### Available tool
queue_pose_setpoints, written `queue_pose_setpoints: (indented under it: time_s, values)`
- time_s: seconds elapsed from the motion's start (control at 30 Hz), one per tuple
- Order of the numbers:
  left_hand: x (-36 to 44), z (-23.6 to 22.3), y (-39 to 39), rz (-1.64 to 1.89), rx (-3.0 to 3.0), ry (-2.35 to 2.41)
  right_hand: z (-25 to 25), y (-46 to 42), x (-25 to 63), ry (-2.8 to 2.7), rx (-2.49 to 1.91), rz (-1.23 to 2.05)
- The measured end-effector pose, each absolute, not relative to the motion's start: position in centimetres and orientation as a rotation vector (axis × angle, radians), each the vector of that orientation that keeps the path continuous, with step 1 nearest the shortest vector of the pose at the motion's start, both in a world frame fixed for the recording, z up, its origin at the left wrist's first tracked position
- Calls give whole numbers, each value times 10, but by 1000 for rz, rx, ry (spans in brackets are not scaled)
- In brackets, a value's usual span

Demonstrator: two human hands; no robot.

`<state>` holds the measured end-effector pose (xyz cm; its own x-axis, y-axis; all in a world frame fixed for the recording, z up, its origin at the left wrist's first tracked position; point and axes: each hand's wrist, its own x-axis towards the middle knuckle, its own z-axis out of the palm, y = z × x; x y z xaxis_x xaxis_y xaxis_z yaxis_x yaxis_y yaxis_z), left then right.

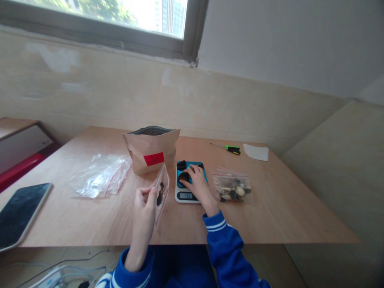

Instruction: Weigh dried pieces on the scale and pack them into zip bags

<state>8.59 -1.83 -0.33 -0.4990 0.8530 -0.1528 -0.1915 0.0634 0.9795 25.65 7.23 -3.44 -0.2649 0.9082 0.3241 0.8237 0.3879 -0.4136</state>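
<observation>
Dark pieces lie on the blue digital scale on the counter, the right hand touching them with fingers spread, while the left hand pinches a small clear bag holding similar pieces, beside the scale.

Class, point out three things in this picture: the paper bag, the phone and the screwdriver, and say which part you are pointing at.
Paper bag point(136, 150): head view, front.
Phone point(21, 214): head view, dark screen.
Screwdriver point(233, 150): head view, handle.
</observation>
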Motion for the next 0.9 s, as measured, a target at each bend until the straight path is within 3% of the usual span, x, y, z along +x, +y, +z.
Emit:
queue_pose_setpoints:
  time_s: [0.5, 0.9]
  values:
    - [93, -7, -12, 1596, 731, 1487, -15, 65, 259, -1688, -1283, 477]
    - [99, -15, -10, 1639, 796, 1502, 40, 25, 210, -1068, -783, 1571]
